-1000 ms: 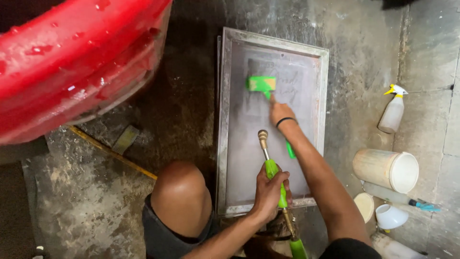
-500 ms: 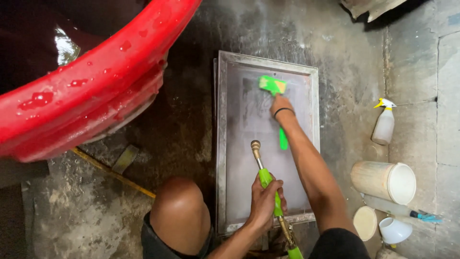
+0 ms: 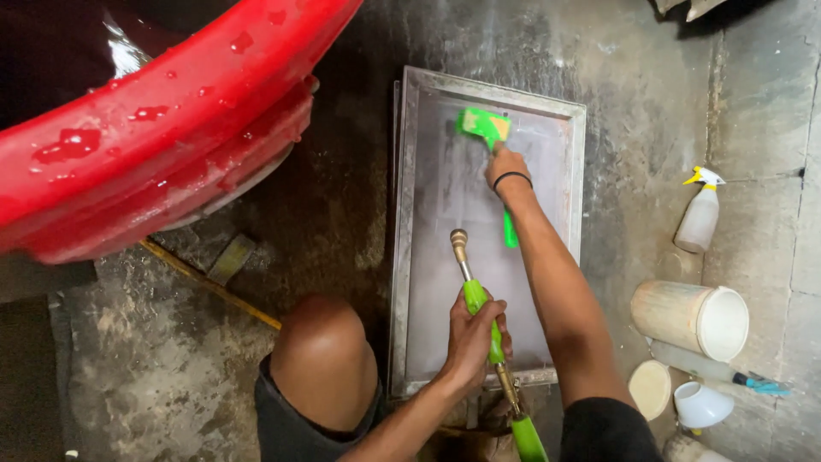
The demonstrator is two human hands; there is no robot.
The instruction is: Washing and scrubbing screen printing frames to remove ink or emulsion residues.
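Fingers of right hand point(image 3: 506, 166) closed on green brush point(image 3: 484, 127), upper centre; left hand point(image 3: 473, 335) gripping spray nozzle point(image 3: 472, 287). Framed screen point(image 3: 404, 257) seemingly wet, scrubbing unfinished.

Left hand point(image 3: 473, 335) grips green hose nozzle point(image 3: 475, 295); right hand point(image 3: 506, 166) presses green brush point(image 3: 484, 126) on framed screen point(image 3: 409, 222), floor level.

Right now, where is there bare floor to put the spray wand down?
Bare wet concrete lies left of the metal frame, between the knee and red tub. The right side is crowded: spray bottle, bucket and cups. The left hand grips the wand.
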